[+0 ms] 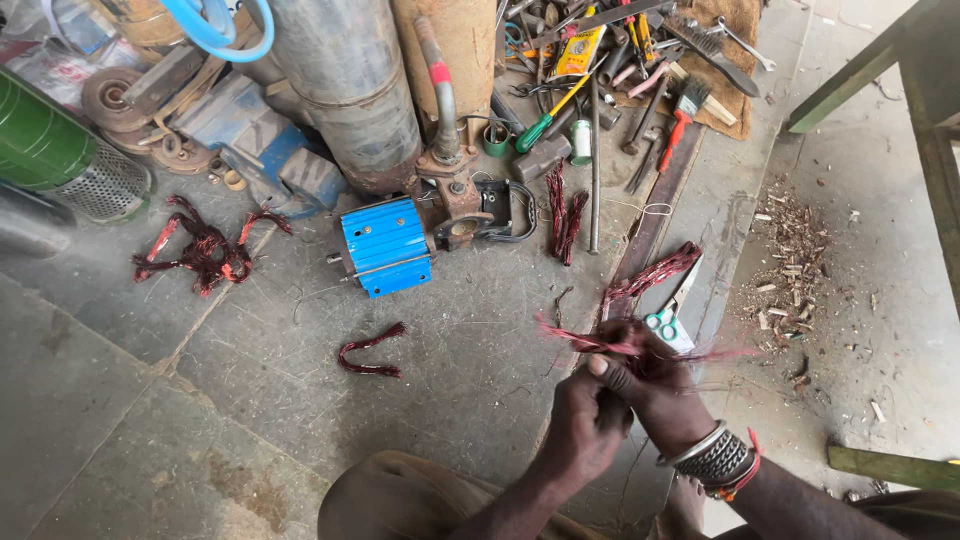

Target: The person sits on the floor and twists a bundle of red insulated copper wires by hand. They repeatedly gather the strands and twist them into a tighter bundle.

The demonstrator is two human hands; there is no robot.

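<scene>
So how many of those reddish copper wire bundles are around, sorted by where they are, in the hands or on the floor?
Held in the hands, left hand and right hand: 1, the wire bundle in hand
Tangled clump on the floor: 1
Bent loop on the floor: 1
Straight pair by the blue motor: 1
Coil by the scissors: 1
Total: 5

You are looking down on a grey concrete floor [150, 340], worn and stained, with shallow joint lines running across it. Even daylight falls on it without hard shadows, and a scatter of wood chips [795, 255] and dust lies at your right. Green-painted wooden legs [935, 140] of some furniture stand at the right edge, with a green batten [890, 467] lying lower down.
</scene>
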